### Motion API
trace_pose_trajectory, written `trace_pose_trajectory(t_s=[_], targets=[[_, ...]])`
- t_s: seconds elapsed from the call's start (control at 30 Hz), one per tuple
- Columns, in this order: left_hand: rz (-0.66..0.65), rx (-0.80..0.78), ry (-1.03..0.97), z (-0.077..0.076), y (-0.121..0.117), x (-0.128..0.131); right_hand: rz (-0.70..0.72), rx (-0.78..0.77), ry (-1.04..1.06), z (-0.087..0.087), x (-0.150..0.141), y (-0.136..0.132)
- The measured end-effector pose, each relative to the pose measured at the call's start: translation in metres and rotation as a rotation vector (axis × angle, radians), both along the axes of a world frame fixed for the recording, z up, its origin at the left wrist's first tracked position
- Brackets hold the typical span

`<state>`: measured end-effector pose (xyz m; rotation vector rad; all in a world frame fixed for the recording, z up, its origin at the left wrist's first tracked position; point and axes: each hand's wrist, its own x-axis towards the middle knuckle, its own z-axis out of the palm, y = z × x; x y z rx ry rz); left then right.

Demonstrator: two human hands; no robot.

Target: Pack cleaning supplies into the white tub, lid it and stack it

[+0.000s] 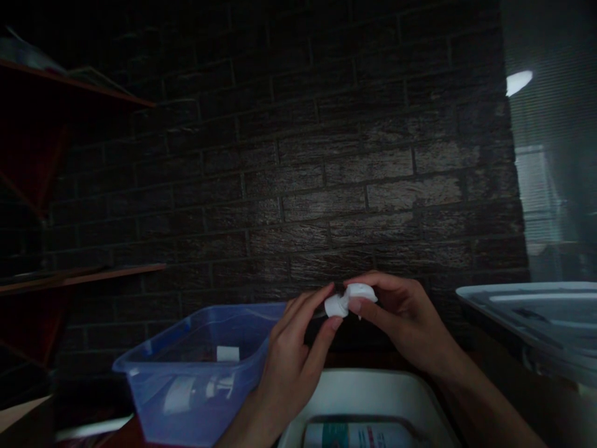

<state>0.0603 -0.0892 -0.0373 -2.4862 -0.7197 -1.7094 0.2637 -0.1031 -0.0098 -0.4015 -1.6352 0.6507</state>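
Between my two hands is a white pump dispenser top (pixel 360 291), held up in front of the brick wall. The thumb and fingers of my left hand (pixel 291 348) close round its ribbed-looking collar (pixel 335 306). My right hand (pixel 410 311) pinches the wider head end between thumb and fingers. A thin, pale tube seems to run from the collar behind my left fingers, but most of it is hidden. Below my hands, a white bottle (pixel 359 435) with green and red print lies on its side in a cream tray (pixel 373 389).
A bluish see-through bin (pixel 181 398) with white items inside stands left of my left hand. At the right is a container with a clear lid (pixel 536 311). Wooden shelves (pixel 102 274) jut in at the left, and a dark brick wall (pixel 303 155) rises behind.
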Motion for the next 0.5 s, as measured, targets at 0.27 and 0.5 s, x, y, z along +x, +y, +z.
trace_pose_trajectory(t_s=[0.27,0.5], targets=[[0.026,0.007,0.0,-0.002,-0.0032,0.0022,0.037,-0.114,0.085,0.0007,-0.0018,0.0018],[0.018,-0.009,0.045,-0.0007,-0.0044,0.0036,0.048,-0.21,0.012,0.0014,-0.0036,0.0013]])
